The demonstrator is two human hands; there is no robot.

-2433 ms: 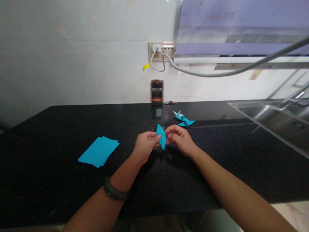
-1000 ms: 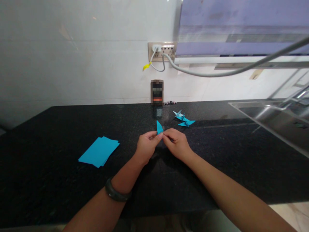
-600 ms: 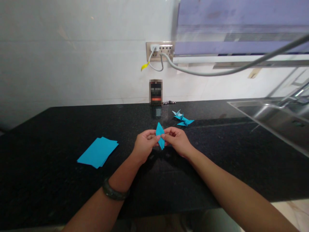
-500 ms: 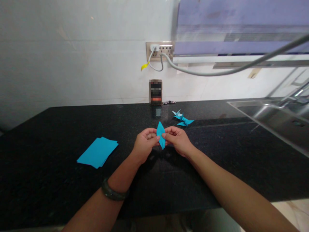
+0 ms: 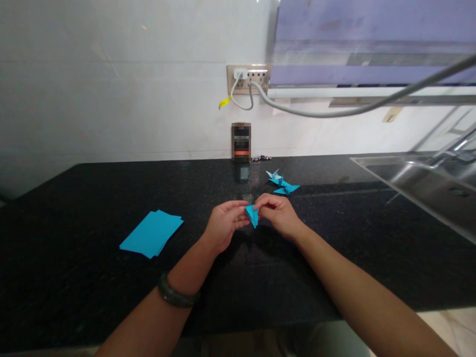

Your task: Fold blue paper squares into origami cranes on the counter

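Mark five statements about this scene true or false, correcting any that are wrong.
1. The left hand and right hand both hold the folded blue paper. True.
2. The dark bangle circles the right forearm. False: it circles the left forearm.
3. Three paper cranes lie on the black countertop. True.
4. The stack of blue sheets lies in the sink. False: it lies on the black countertop.
5. A white plug sits in the wall socket. True.

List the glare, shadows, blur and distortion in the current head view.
Head view: the glossy black countertop mirrors the upright device, itself masked by coarse pixel blocks; dark patches lie below the left hand and right hand. Same head view: the sink looks stretched toward the right edge; the folded blue paper shows folds, but fine creases are too small to tell.
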